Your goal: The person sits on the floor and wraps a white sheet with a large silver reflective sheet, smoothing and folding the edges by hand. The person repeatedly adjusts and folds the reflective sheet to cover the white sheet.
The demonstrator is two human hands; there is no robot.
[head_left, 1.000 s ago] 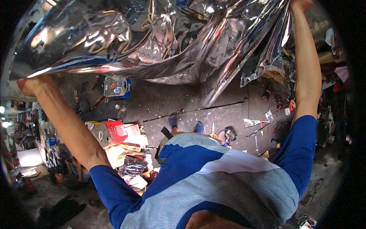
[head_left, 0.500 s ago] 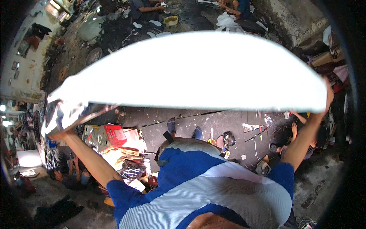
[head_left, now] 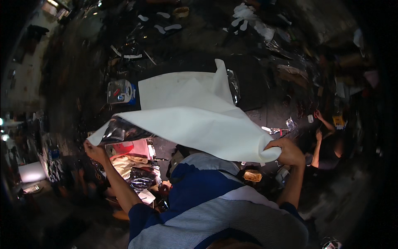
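A large white flexible sheet [head_left: 195,128] stretches between my two hands, its near edge lifted in front of my body. Its far part lies folded and wrinkled on the dark surface, with one corner curled up. A dark, shiny underside shows near the left corner. My left hand [head_left: 96,152] pinches that corner. At the other end my right hand [head_left: 289,152] grips the near right corner, where the sheet is bunched and curled; some fingers are hidden behind the fold.
Beyond the sheet's left stands a box with blue sides [head_left: 121,92]. White sole-shaped pieces [head_left: 173,27] lie farther off. A heap of red, pink and tan material [head_left: 129,159] is beside my left arm. A co-worker's arm [head_left: 317,150] and a yellow basket [head_left: 338,122] are at the right.
The sheet was held up high and taut, bright white across the view. Both hands have come lower and closer together, and the sheet's far part now rests on the surface in folds.
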